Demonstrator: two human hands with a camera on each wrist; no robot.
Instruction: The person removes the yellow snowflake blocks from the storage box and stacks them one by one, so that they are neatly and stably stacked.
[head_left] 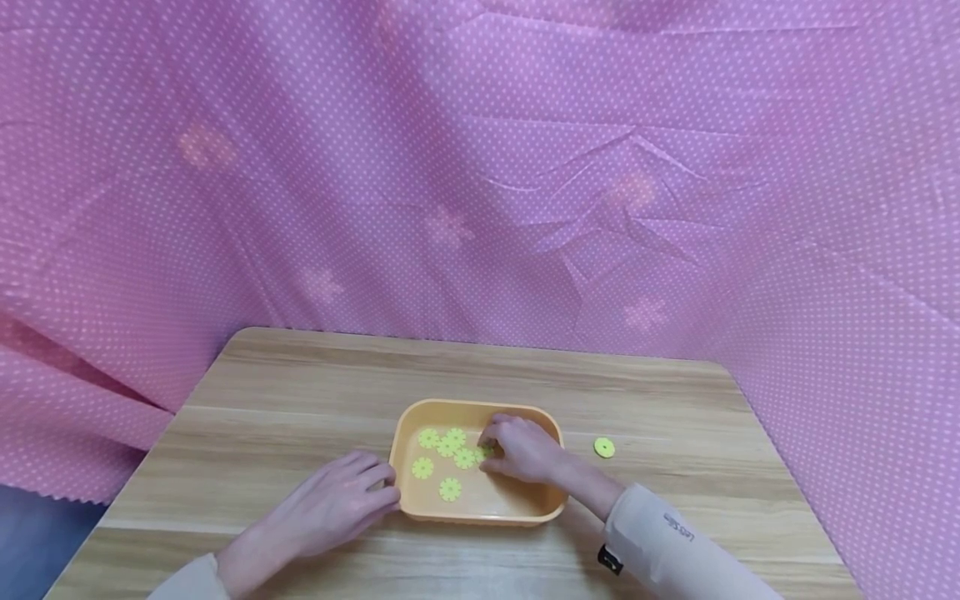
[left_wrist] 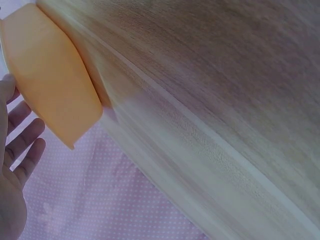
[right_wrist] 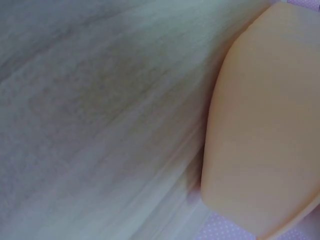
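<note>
In the head view, a shallow yellow-orange plastic bin (head_left: 480,518) sits on the table with several yellow-green flower-shaped discs (head_left: 450,489) on its floor. My right hand (head_left: 528,451) reaches in over the bin's right wall, thumb and fingers bent down around discs near the middle. Whether it pinches one is hidden. Beside the bin's left end is my left hand (head_left: 341,502), its fingertips at the rim. The left wrist view has that hand's fingers (left_wrist: 31,134) spread and loosely bent by the bin's wall (left_wrist: 55,75). Only the bin's outer wall (right_wrist: 265,125) fills the right wrist view's right side.
One yellow-green disc (head_left: 603,447) lies alone on the wooden table (head_left: 300,375), right of the bin. Pink dotted cloth (head_left: 450,167) hangs behind and along both sides of the table. A black clip (head_left: 610,560) hangs below the right sleeve.
</note>
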